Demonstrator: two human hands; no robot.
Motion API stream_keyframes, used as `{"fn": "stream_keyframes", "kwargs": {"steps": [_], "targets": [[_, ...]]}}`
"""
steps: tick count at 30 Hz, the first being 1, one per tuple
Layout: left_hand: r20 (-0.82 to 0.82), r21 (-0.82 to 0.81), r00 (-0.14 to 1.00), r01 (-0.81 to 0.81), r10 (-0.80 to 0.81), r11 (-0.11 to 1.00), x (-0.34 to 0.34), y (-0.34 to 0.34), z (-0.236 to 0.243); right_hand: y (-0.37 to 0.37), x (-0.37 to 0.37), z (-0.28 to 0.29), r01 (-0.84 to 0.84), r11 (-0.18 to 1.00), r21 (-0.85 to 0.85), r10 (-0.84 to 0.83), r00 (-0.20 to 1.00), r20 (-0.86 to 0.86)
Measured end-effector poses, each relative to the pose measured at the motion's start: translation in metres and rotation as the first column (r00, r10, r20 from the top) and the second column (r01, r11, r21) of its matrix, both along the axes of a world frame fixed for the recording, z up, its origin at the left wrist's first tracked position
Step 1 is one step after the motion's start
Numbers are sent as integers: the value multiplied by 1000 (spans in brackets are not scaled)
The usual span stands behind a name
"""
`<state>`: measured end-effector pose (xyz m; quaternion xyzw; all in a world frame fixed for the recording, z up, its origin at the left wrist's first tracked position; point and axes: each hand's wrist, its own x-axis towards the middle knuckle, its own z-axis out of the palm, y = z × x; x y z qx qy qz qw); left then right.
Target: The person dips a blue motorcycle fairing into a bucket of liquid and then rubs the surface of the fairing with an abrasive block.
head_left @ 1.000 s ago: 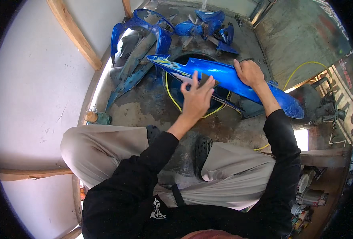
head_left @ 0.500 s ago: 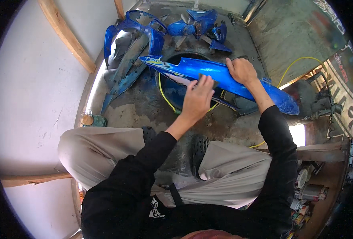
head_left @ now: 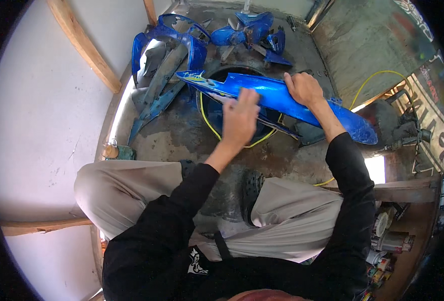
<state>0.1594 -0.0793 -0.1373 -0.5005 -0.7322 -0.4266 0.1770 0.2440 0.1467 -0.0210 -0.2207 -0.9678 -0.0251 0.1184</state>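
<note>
A long glossy blue motorcycle fairing panel (head_left: 277, 95) is held slantwise above a dark round tub (head_left: 217, 111). Its left end is scuffed, with pale and yellowish patches. My right hand (head_left: 305, 89) grips the panel's upper edge, thumb and fingers wrapped over it. Against the panel's lower face, left of the middle, my left hand (head_left: 240, 120) presses with its fingers together. Those fingers are blurred by motion, and whatever lies under them is too hidden to name.
More blue fairing parts (head_left: 182, 37) lie on the floor at the far left, with others (head_left: 254, 32) beside them. A yellow hose (head_left: 209, 125) loops round the tub. A glass jar (head_left: 125, 152) stands by my left knee; cans (head_left: 393, 242) fill a shelf at right.
My left hand has slid left and slightly down along the panel. A small dark flat edge that showed by its fingers is no longer distinct. My right hand and the panel have barely moved.
</note>
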Motion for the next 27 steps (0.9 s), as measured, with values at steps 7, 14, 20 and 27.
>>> {"fn": "stream_keyframes", "kwargs": {"steps": [7,14,20,27], "targets": [[60,69,998,3,-7,998,-38,-7,-17,2,2,0,-23,1000,5,23,999,-45],[187,12,961,-208,203,978,-72,-22,-28,-8,-4,2,-2,1000,2,2,999,-35],[30,-28,983,181,-180,983,21,-1,2,-6,-2,-2,-21,1000,3,21,998,-64],[360,-29,895,-271,263,962,-104,-40,-27,-9,-5,3,-17,1000,-12,17,999,-32]]}}
